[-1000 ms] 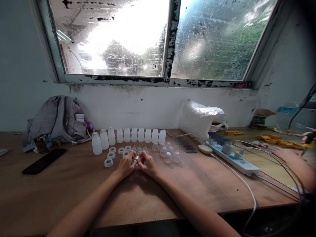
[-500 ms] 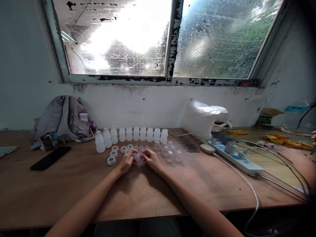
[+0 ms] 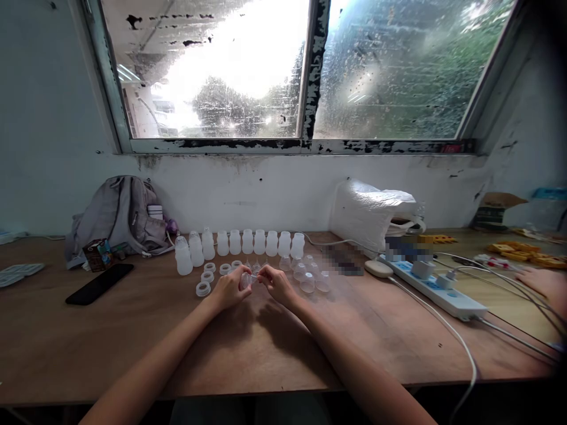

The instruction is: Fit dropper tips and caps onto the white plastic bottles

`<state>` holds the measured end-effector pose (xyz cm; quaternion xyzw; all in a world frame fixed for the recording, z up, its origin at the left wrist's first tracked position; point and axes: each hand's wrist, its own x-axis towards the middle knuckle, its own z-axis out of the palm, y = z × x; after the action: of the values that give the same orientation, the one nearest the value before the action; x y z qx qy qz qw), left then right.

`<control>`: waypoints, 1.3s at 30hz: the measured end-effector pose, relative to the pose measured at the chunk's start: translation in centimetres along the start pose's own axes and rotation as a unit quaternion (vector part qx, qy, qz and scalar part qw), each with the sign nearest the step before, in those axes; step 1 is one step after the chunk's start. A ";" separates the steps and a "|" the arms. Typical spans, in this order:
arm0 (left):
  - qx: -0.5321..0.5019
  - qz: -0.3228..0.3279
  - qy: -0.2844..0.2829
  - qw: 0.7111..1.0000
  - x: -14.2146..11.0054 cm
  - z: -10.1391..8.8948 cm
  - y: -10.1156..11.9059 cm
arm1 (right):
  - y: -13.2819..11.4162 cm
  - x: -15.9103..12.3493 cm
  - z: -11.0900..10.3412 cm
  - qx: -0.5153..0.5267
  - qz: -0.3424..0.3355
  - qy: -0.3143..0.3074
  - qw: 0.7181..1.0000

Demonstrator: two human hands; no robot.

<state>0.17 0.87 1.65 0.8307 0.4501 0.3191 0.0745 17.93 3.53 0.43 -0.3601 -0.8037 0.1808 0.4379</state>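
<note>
1. Two hands meet mid-table: left hand point(image 3: 229, 288) pinches a small clear cap point(image 3: 246, 280), right hand point(image 3: 275, 282) pinches its other end.
2. Cap's long axis runs left-right between the fingertips.
3. Beyond, toward the back edge: translucent plastic bottles point(image 3: 253, 242), white rings point(image 3: 207, 277), clear domes point(image 3: 308, 276).

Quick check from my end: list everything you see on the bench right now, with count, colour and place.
small bottles: about ten, white, row by the wall
rings: about five, white, before the bottles
clear caps: several, right of the hands
backpack: one, grey, far left
phone: one, black, left
bag: one, white, by the wall
power strip: one, white, right
another person's hand: far right
left hand, right hand: together on a small clear part
</note>
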 end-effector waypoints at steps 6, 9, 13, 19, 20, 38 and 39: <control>-0.022 0.078 -0.112 0.990 2.6 -2.1 -1.6 | 0.4 -0.6 0.8 -0.007 0.027 0.029 0.999; 0.000 0.042 -0.091 0.995 4.3 -3.5 -3.7 | 0.3 -0.6 0.8 -0.007 0.039 0.063 0.997; 0.143 -0.108 -0.002 0.984 6.3 -4.7 -7.1 | 0.3 -0.6 0.8 -0.004 0.049 0.080 0.996; 0.214 -0.213 -0.013 0.953 9.3 -4.9 -9.8 | 0.4 -0.9 1.8 -0.021 0.034 0.044 0.998; 0.224 -0.228 -0.026 0.947 9.7 -4.8 -9.9 | 0.3 -1.0 1.8 -0.023 0.034 0.044 0.998; 0.165 -0.097 0.264 0.945 6.1 -4.4 -3.6 | -0.2 -0.5 0.9 0.050 0.078 0.123 0.988; 0.130 -0.068 0.280 0.949 5.5 -4.2 -2.9 | -0.2 -0.4 0.7 0.071 0.095 0.132 0.984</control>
<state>-2.19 6.23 6.30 0.6779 0.5458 0.4716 -0.1422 17.41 3.12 -0.08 -0.4232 -0.6862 0.2294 0.5453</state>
